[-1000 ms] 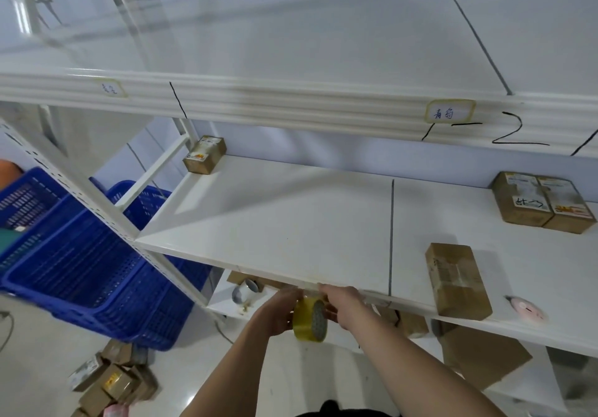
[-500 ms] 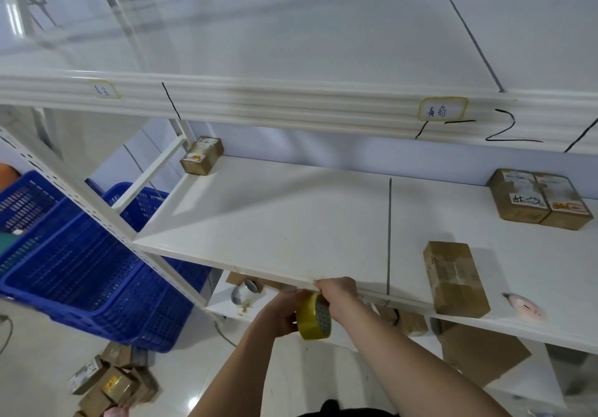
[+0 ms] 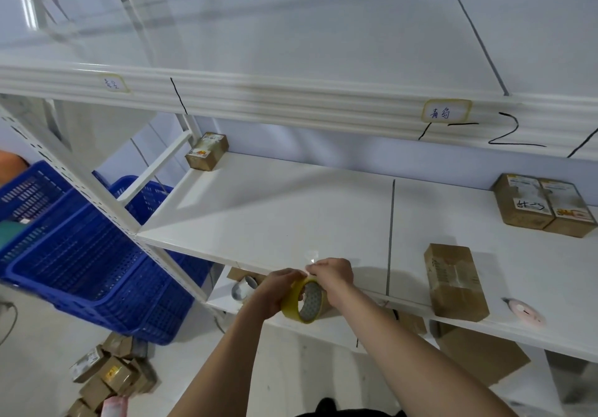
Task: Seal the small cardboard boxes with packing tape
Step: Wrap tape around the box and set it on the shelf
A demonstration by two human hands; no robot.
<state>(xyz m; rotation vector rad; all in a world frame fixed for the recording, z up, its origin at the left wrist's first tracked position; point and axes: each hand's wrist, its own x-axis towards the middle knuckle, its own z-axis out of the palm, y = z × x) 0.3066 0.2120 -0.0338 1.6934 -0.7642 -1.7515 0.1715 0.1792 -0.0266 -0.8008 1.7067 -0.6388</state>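
Observation:
A yellow roll of packing tape point(image 3: 302, 300) is held in front of the shelf's front edge. My left hand point(image 3: 275, 290) grips the roll from the left. My right hand point(image 3: 333, 275) pinches the clear loose end of the tape point(image 3: 311, 256), lifted a little above the roll. A small cardboard box point(image 3: 454, 282) lies on the white shelf point(image 3: 291, 216) to the right of my hands. Two more small boxes point(image 3: 542, 204) stand side by side at the back right, and one box point(image 3: 207, 151) sits at the back left corner.
A pink and white object point(image 3: 526, 311) lies on the shelf right of the near box. Blue plastic crates point(image 3: 81, 254) stand left of the rack. Several small boxes point(image 3: 110, 374) lie on the floor. A silver tape roll point(image 3: 242, 288) and flat cardboard point(image 3: 482, 355) sit on the lower shelf.
My hands have risen slightly with the roll. My right hand has peeled the tape's loose end up off the roll.

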